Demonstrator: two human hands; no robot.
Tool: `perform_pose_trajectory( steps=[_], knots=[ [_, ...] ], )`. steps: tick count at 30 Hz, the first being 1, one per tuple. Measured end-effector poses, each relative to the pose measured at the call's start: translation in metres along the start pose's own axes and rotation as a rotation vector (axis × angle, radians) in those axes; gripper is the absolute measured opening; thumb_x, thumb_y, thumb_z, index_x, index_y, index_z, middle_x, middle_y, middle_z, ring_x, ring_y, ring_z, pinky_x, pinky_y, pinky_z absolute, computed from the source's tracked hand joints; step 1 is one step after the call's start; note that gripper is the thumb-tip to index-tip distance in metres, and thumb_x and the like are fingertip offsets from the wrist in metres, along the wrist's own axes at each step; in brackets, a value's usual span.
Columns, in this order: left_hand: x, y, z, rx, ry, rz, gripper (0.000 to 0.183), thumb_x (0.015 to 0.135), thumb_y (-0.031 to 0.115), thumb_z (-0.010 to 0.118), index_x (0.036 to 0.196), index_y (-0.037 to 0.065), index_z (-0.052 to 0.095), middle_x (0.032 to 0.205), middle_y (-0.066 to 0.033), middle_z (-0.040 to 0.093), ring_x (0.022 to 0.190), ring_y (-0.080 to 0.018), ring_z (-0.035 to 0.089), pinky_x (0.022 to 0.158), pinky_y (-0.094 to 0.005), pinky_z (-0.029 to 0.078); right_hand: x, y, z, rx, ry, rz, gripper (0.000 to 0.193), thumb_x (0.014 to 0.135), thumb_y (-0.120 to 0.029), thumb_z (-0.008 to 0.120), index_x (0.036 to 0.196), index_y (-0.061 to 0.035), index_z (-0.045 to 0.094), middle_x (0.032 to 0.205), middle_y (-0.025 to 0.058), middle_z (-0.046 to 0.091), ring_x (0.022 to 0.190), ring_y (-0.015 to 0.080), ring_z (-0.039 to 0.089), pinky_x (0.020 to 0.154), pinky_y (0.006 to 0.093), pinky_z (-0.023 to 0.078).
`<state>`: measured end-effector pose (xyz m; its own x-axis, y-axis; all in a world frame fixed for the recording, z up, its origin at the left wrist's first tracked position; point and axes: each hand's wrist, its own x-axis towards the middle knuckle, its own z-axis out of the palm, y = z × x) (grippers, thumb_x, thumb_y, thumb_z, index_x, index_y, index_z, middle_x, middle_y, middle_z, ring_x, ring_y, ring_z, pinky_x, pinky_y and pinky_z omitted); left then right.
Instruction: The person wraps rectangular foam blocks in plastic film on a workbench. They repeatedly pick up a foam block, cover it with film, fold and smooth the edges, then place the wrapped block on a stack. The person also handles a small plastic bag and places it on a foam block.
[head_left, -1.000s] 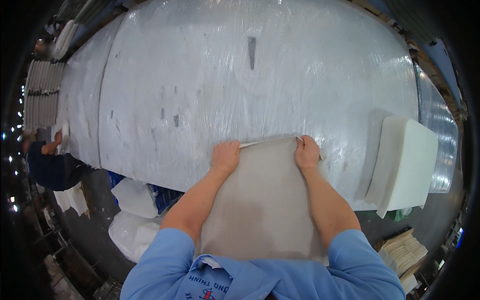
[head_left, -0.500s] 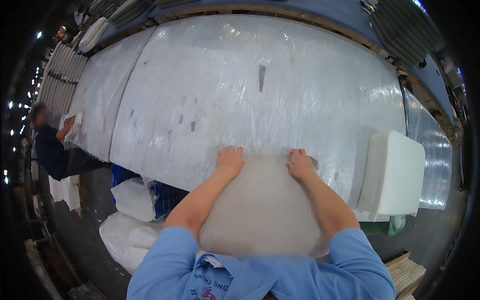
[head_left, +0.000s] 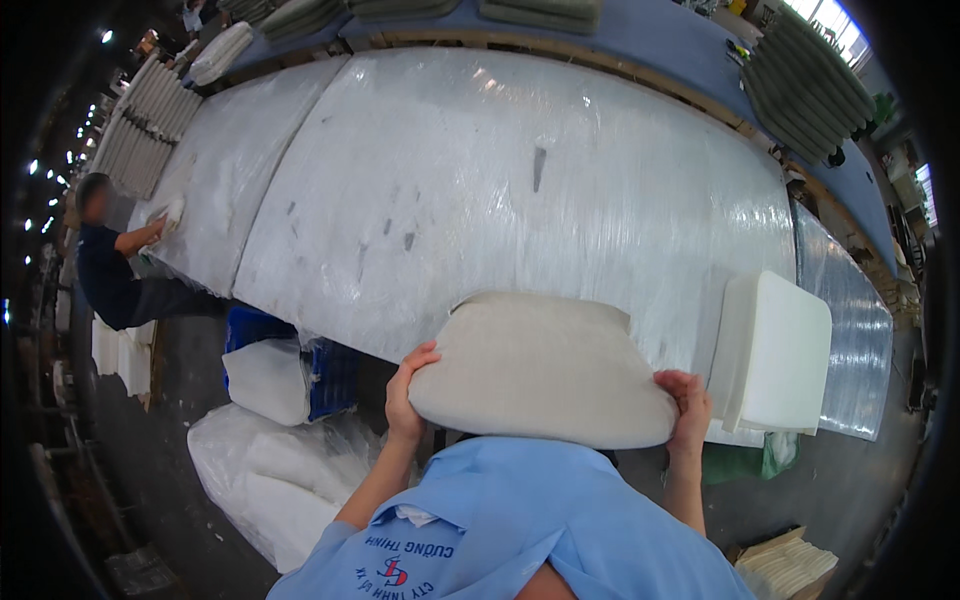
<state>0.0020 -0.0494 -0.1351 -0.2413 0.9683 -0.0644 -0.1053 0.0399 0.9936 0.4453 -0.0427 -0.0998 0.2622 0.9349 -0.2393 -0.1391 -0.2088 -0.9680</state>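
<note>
Beige cushion (head_left: 545, 370) — left fingers (head_left: 426, 350), right fingers (head_left: 681, 380) touching its sides, (underside hidden)

And there's the beige cushion (head_left: 545, 370), left hand (head_left: 408, 395) gripping its edge at nine o'clock, right hand (head_left: 690, 412) at three! Plastic-wrapped tabletop (head_left: 480, 220) stretches out at twelve, white pads (head_left: 785, 350) beyond three, a co-worker (head_left: 108, 275) between nine and ten.

The left hand (head_left: 405, 390) and right hand (head_left: 689, 412) are level and well apart ahead of the torso (head_left: 500, 520), fingers bent inward, gripping from either side. The left forearm (head_left: 382, 480) slants up rightward; the right forearm (head_left: 685, 488) stands nearly upright.
</note>
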Motion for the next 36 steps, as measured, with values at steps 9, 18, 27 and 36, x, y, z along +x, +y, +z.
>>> perform_pose_trajectory(
  steps=[9, 18, 27, 36],
  knots=[
    [0.112, 0.044, 0.035, 0.031, 0.057, -0.053, 0.055, 0.111, 0.037, 0.036, 0.103, -0.001, 0.075, 0.102, -0.0104, 0.074, 0.094, -0.0206, 0.066, 0.092, -0.0351, 0.048, 0.098, -0.051, 0.04, -0.056, 0.015, -0.173, 0.045, 0.11, -0.037, 0.052, 0.104, 0.0037, 0.072, 0.091, 0.0126, 0.074, 0.08, 0.0197, 0.071, 0.077, 0.0333, 0.057],
    [0.117, 0.066, 0.074, 0.442, 0.112, 0.446, 0.041, 0.111, 0.026, 0.044, 0.099, 0.0, 0.073, 0.098, -0.0094, 0.073, 0.093, -0.0193, 0.066, 0.086, -0.035, 0.051, 0.124, -0.058, 0.043, -0.088, 0.067, -0.154, 0.041, 0.107, -0.034, 0.059, 0.101, 0.0039, 0.072, 0.085, 0.0116, 0.074, 0.076, 0.0194, 0.071, 0.071, 0.0316, 0.056],
    [0.121, -0.017, 0.044, -0.403, 0.46, -0.362, 0.067, 0.109, 0.059, 0.039, 0.129, 0.0, 0.064, 0.135, -0.012, 0.064, 0.131, -0.0216, 0.053, 0.113, -0.0365, 0.036, 0.115, -0.055, 0.043, -0.008, -0.098, 0.007, 0.036, 0.102, -0.032, 0.065, 0.106, 0.003, 0.072, 0.091, 0.0124, 0.075, 0.086, 0.022, 0.071, 0.083, 0.0354, 0.056],
    [0.106, 0.002, 0.072, -0.446, 0.056, -0.283, 0.062, 0.11, 0.057, 0.038, 0.132, 0.005, 0.064, 0.128, -0.0112, 0.067, 0.132, -0.0224, 0.054, 0.114, -0.0374, 0.037, 0.062, -0.001, -0.026, 0.094, 0.032, 0.162, 0.045, 0.098, -0.034, 0.067, 0.124, 0.0024, 0.069, 0.123, 0.0127, 0.071, 0.114, 0.0238, 0.065, 0.103, 0.0369, 0.049]
  ],
)
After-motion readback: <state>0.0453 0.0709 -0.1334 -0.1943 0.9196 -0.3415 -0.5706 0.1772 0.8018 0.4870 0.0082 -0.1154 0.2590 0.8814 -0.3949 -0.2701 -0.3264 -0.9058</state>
